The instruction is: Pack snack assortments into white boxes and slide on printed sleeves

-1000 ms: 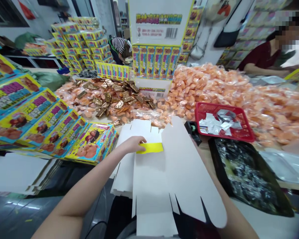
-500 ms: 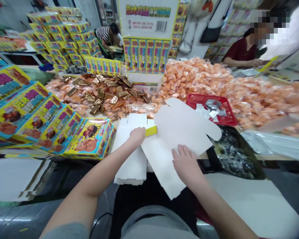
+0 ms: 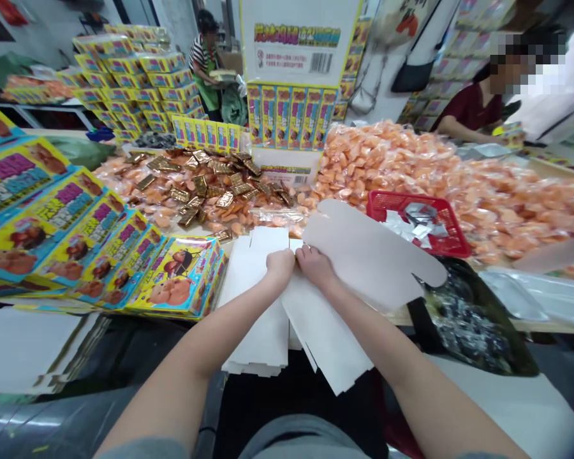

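Note:
A white cardboard box blank [image 3: 363, 255] lies half unfolded in front of me, one wide panel raised and a narrower one slanting toward my lap. My left hand [image 3: 280, 266] is closed on the blank's left edge. Right beside it, my right hand [image 3: 314, 262] grips the same edge, fingers bent over the fold. Both hands nearly touch, and they hide the flap between them. Under my left forearm sits a stack of flat white blanks [image 3: 256, 319].
Printed boxes [image 3: 176, 274] are stacked at left. Behind lie brown-gold sachets [image 3: 201, 185] and heaped orange packets [image 3: 382, 159]. A red basket [image 3: 459, 245] holds silvery packets; a black bag [image 3: 478, 325] lies nearer. Co-workers [image 3: 469, 105] are at the back.
My right hand has moved up and left from the lower panel to the fold beside my left hand. The yellow flap edge seen earlier is now mostly covered by my fingers.

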The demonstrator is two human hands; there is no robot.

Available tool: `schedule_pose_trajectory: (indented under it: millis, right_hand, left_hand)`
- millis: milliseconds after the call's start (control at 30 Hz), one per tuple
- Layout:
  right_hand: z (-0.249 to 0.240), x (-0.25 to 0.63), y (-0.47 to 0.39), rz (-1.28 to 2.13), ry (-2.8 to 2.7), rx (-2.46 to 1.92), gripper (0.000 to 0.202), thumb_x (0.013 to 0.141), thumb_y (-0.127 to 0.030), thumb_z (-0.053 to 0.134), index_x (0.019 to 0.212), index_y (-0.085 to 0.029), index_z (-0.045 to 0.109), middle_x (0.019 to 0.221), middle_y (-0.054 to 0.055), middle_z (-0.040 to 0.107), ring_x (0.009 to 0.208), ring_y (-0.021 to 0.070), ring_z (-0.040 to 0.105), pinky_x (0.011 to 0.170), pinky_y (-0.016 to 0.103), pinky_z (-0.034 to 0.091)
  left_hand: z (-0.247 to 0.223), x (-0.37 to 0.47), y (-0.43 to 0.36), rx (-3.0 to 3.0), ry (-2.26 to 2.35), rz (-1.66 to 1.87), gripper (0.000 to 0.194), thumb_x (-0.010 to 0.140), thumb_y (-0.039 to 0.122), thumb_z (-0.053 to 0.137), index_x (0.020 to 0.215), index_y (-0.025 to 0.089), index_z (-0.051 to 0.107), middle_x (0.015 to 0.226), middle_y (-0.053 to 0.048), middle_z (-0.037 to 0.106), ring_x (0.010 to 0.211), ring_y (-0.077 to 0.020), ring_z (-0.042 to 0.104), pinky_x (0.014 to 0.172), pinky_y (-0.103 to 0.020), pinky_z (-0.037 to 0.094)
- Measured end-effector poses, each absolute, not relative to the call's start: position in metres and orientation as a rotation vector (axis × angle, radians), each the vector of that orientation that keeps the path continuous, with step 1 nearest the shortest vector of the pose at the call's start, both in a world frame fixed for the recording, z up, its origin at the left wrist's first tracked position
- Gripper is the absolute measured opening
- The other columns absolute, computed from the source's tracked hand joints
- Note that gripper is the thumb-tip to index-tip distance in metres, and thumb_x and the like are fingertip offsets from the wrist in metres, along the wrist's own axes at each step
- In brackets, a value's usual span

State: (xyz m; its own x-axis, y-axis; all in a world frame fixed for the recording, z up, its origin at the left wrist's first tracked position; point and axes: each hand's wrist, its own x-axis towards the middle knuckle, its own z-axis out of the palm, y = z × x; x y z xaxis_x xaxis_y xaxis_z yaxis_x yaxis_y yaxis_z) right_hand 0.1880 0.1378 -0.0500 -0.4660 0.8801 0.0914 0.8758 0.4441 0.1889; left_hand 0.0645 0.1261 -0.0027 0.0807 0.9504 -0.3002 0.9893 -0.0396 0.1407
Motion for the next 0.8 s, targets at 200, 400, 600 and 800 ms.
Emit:
schedule_pose_trajectory:
  millis: [200, 400, 600, 800]
  right_hand:
    - [-0.056, 0.178, 0.144, 0.328, 2.677, 1.665, 0.044, 0.096, -0.011, 0.026, 0.136, -0.018, 0.044, 0.123, 0.019, 0.056, 0.103, 0.0261, 0.053, 0.073, 0.034, 0.048]
    - [-0.041, 0.196, 0.063, 0.13, 2.784, 1.951, 0.058, 0.086, -0.009, 0.046, 0.144, -0.017, 0.038, 0.143, 0.02, 0.041, 0.124, 0.032, 0.045, 0.089, 0.041, 0.049]
    - [-0.048, 0.243, -0.022, -0.363, 2.755, 2.067, 0.037, 0.088, -0.017, 0.046, 0.122, -0.014, 0.06, 0.105, 0.015, 0.062, 0.099, 0.0281, 0.058, 0.087, 0.046, 0.051]
    - [-0.007, 0.303, -0.035, -1.563, 2.491, 1.447, 0.03, 0.09, -0.04, 0.05, 0.105, -0.023, 0.071, 0.105, 0.008, 0.071, 0.102, 0.0223, 0.065, 0.089, 0.036, 0.051]
  left_hand:
    - [0.003, 0.065, 0.136, 2.06, 1.95, -0.167, 0.032, 0.094, 0.035, 0.055, 0.119, 0.014, 0.057, 0.112, -0.009, 0.064, 0.098, -0.0203, 0.064, 0.085, -0.042, 0.054]
    - [0.05, 0.026, 0.089, 2.187, 1.836, -0.001, 0.054, 0.085, 0.027, 0.063, 0.134, 0.015, 0.043, 0.118, -0.013, 0.063, 0.11, -0.0241, 0.062, 0.09, -0.035, 0.05]
    - [0.007, 0.034, -0.032, 2.516, 1.228, 0.294, 0.024, 0.086, 0.02, 0.057, 0.109, 0.029, 0.062, 0.12, -0.002, 0.064, 0.091, -0.0181, 0.066, 0.079, -0.028, 0.052]
    - [-0.047, 0.047, -0.031, 2.3, 1.757, 0.386, 0.04, 0.101, 0.021, 0.022, 0.115, 0.016, 0.058, 0.091, -0.009, 0.068, 0.078, -0.0181, 0.065, 0.071, -0.031, 0.053]
